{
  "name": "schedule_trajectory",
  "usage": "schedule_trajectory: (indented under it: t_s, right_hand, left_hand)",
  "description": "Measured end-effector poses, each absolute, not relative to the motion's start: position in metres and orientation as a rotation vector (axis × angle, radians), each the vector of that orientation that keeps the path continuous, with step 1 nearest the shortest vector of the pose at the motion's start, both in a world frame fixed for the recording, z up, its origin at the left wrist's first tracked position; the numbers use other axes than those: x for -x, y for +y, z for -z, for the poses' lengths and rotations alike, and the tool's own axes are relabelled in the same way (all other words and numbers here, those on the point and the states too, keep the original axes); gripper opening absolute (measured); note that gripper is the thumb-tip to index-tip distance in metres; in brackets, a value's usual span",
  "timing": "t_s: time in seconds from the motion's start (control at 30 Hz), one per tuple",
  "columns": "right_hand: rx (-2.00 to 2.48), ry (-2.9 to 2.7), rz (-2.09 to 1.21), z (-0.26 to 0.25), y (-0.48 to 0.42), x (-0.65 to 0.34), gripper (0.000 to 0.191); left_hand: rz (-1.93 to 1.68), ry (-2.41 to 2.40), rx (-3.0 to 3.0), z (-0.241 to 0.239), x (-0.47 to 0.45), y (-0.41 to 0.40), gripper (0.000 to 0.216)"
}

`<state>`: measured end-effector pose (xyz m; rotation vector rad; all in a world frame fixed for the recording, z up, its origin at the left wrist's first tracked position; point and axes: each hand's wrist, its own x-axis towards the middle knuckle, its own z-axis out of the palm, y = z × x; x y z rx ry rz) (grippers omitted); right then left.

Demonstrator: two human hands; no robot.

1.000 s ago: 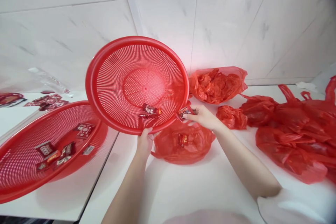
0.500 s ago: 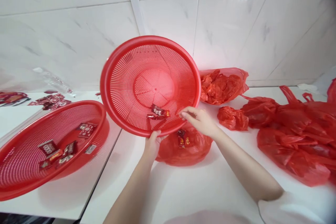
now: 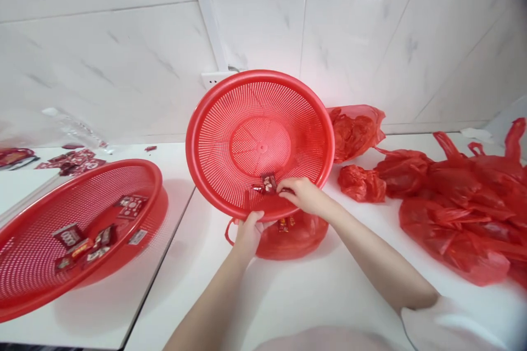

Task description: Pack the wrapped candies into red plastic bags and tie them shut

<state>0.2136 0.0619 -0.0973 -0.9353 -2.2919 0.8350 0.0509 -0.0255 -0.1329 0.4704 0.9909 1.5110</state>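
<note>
My left hand (image 3: 248, 233) grips the lower rim of a round red perforated basket (image 3: 230, 120), which is tilted up on edge over the white table. A few small wrapped candies (image 3: 267, 184) lie at the basket's low side. My right hand (image 3: 302, 196) reaches over the rim into the basket, fingers pinched on a candy beside them. Under the basket sits an open red plastic bag (image 3: 302, 236) with a few candies inside.
A second red basket (image 3: 37, 279) with several candies rests at the left. Crumpled red bags lie at the right (image 3: 457, 208) and one open bag (image 3: 358, 129) stands by the tiled wall. Loose packets (image 3: 76, 158) lie far left.
The tilted basket has shifted to the right over the bag. My right hand moved from the bag's mouth into the basket, onto the candies there.
</note>
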Motion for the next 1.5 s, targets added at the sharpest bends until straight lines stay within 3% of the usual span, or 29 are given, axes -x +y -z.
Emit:
schedule_trajectory:
  t_s: [0.27, 0.67, 0.83, 1.17, 1.23, 1.37, 1.5]
  right_hand:
    - [0.849, -1.572, -1.529, 0.093, 0.074, -0.222, 0.03]
    - [0.784, -1.604, -1.737, 0.086, 0.062, -0.217, 0.035]
    - [0.811, -1.68, -1.594, 0.085, 0.06, -0.218, 0.038]
    - [0.851, -2.043, -0.844, 0.08, 0.053, -0.217, 0.041]
    - [0.866, -2.169, -0.714, 0.086, 0.052, -0.213, 0.048]
    - [0.886, -2.522, -0.733, 0.096, 0.045, -0.206, 0.063]
    - [0.774, -2.664, -0.771, 0.094, 0.043, -0.207, 0.052]
  left_hand:
    - [-1.608, 1.025, -0.45, 0.122, -0.03, -0.018, 0.04]
    - [-1.758, 1.034, -0.482, 0.114, -0.012, -0.012, 0.033]
    - [-1.751, 1.008, -0.494, 0.116, -0.015, -0.014, 0.04]
    - [-1.604, 0.996, -0.487, 0.133, -0.039, -0.02, 0.052]
    - [-1.543, 1.004, -0.494, 0.136, -0.049, -0.026, 0.054]
    - [-1.421, 1.034, -0.509, 0.14, -0.064, -0.036, 0.054]
    - [-1.442, 1.033, -0.511, 0.138, -0.06, -0.034, 0.056]
